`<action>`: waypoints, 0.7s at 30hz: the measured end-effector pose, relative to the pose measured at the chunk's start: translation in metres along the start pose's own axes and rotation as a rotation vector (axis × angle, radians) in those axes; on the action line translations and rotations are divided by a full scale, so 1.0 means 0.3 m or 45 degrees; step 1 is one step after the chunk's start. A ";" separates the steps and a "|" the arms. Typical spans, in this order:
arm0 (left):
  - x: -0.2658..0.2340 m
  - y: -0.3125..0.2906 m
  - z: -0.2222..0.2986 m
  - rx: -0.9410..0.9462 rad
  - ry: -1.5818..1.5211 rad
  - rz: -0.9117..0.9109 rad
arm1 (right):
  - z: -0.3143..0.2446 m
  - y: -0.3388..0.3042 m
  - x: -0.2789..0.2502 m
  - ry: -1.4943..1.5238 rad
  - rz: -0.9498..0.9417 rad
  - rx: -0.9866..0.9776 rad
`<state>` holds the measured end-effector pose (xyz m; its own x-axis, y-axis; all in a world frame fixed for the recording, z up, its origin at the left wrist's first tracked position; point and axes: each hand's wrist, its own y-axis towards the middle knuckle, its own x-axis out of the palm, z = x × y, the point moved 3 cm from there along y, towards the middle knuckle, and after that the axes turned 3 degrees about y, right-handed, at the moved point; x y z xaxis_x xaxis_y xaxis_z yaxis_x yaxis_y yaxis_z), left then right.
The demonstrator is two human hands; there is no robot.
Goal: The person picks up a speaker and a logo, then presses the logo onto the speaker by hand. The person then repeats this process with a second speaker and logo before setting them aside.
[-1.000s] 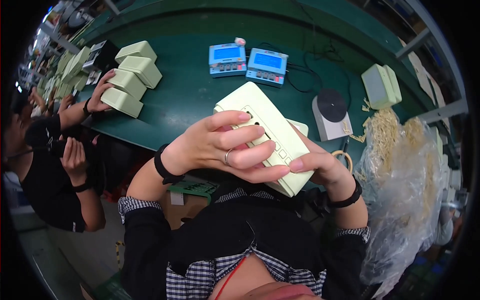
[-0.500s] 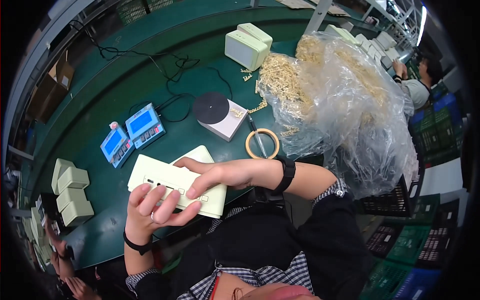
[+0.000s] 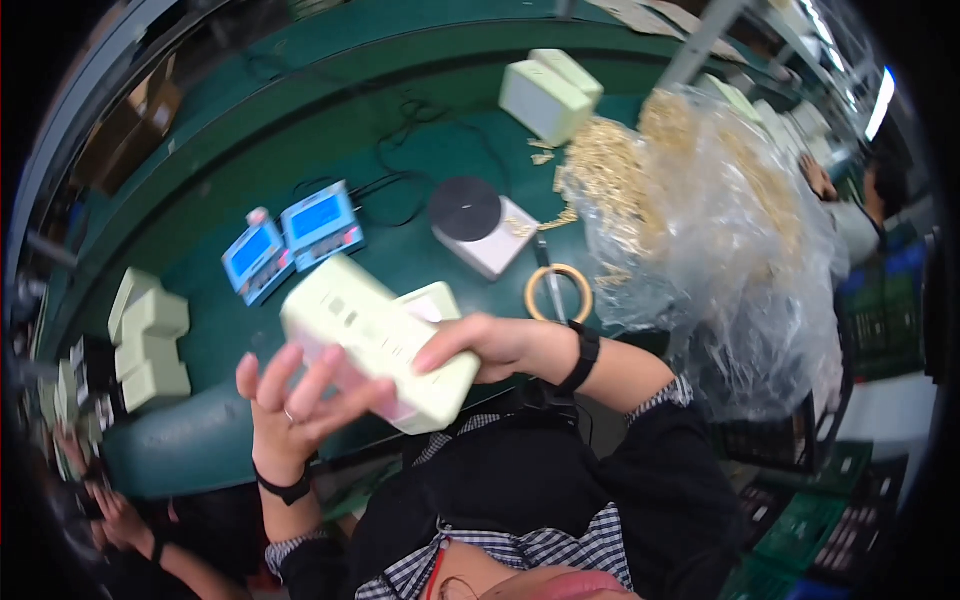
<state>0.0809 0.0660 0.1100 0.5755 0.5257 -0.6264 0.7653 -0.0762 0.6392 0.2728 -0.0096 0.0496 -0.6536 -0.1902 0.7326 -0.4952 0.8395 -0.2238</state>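
Observation:
A pale green box-shaped electronic device [image 3: 380, 330], smeared by motion, is held tilted in front of my chest. My right hand [image 3: 475, 345] grips its right end, the thumb lying on the face with small dark openings. My left hand [image 3: 310, 400] is beside its lower left side, fingers stretched and spread; whether the fingertips touch it I cannot tell. Behind the held device, another pale green piece [image 3: 435, 300] shows partly on the table. Two blue button units with lit screens, a left one [image 3: 255, 260] and a right one [image 3: 322, 222], stand just beyond.
A round black disc on a light base [image 3: 485, 230] sits mid-table, near a tape roll [image 3: 530, 297] with a pen across it. A clear plastic bag [image 3: 715, 250] of gold-coloured small pieces spreads to the right. Pale green boxes [image 3: 548, 95] stand behind. Other people work at both sides.
The device has been turned over to show another face, and my left fingers have spread away from its button side. The whole scene has shifted rightward in view.

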 end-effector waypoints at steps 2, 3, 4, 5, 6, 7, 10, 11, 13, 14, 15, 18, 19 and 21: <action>-0.004 -0.016 -0.018 -0.219 -0.041 -0.049 | 0.009 -0.020 -0.039 0.309 -0.094 -0.138; -0.005 -0.023 -0.027 -0.396 -0.119 -0.046 | 0.011 -0.039 -0.071 0.487 -0.171 -0.249; 0.000 -0.024 -0.031 -0.441 -0.077 -0.084 | 0.024 -0.070 -0.118 0.536 -0.154 -0.404; 0.018 -0.022 -0.036 -0.559 -0.300 -0.163 | 0.037 -0.102 -0.165 0.583 -0.146 -0.558; 0.025 -0.029 -0.033 -0.681 -0.528 -0.229 | 0.039 -0.133 -0.189 0.513 -0.023 -0.677; 0.032 -0.052 -0.013 -0.727 -0.501 -0.244 | 0.044 -0.159 -0.218 0.436 0.102 -0.778; 0.130 -0.137 0.092 -0.787 -0.855 -0.559 | 0.034 -0.165 -0.260 0.410 0.081 -0.857; 0.156 -0.162 0.135 -0.794 -0.879 -0.614 | 0.035 -0.160 -0.274 0.473 -0.082 -0.861; 0.197 -0.195 0.193 -0.782 -0.939 -0.725 | 0.036 -0.159 -0.277 0.539 -0.233 -0.872; 0.204 -0.198 0.201 -0.783 -0.945 -0.726 | 0.041 -0.159 -0.278 0.558 -0.194 -0.867; 0.210 -0.203 0.204 -0.815 -0.964 -0.718 | 0.048 -0.156 -0.278 0.579 -0.158 -0.862; 0.221 -0.213 0.209 -0.895 -0.989 -0.707 | 0.038 -0.153 -0.256 0.623 -0.123 -0.855; 0.225 -0.211 0.208 -0.892 -0.988 -0.690 | 0.027 -0.153 -0.241 0.640 -0.126 -0.858; 0.230 -0.209 0.202 -0.893 -0.981 -0.654 | 0.020 -0.145 -0.233 0.665 -0.140 -0.840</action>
<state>0.0901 0.0556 -0.0005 0.4510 -0.3150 -0.8351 0.7709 0.6090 0.1866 0.3365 -0.0361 0.0043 -0.1928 -0.1646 0.9673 0.0013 0.9858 0.1680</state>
